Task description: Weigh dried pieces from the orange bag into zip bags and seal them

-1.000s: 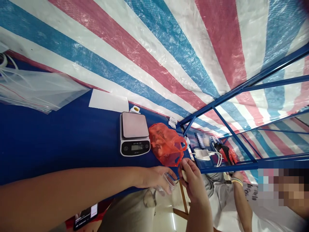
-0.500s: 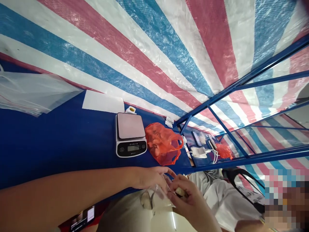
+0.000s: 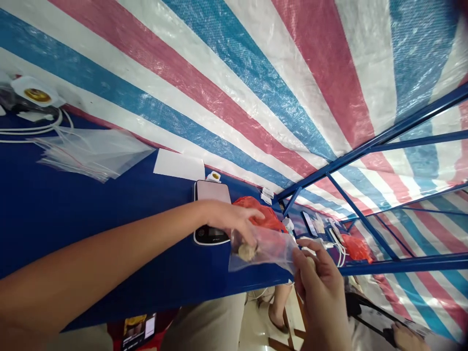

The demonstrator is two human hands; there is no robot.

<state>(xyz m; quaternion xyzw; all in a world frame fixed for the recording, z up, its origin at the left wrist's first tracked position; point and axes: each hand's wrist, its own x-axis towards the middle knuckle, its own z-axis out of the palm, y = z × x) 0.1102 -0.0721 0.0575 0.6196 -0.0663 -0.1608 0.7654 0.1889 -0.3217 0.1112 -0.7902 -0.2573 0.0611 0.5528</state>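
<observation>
A clear plastic bag [image 3: 272,246] is stretched between my two hands above the front of the blue table. Pale, beige lumps [image 3: 246,252] lie in its left end; I cannot make out what they are. My left hand [image 3: 239,222] curls over that end from above, one finger stretched out and the others against the bag. My right hand [image 3: 321,280] is closed on the bag's other end, with a pale piece [image 3: 310,263] partly showing between its fingers. Behind my left hand are a kitchen scale [image 3: 212,190], partly covered, and a red plastic bag [image 3: 265,214].
Clear zip bags [image 3: 95,151] and white paper [image 3: 179,164] lie on the blue table [image 3: 146,200]. A tape roll [image 3: 214,177] sits behind the scale. Blue frame bars [image 3: 360,209] rise at right. A phone [image 3: 137,331] is low by my legs. Another person's hand [image 3: 409,336] shows at lower right.
Both hands have come up from over my lap to above the table edge and moved apart, stretching the clear bag between them. The view has shifted, showing more at the left.
</observation>
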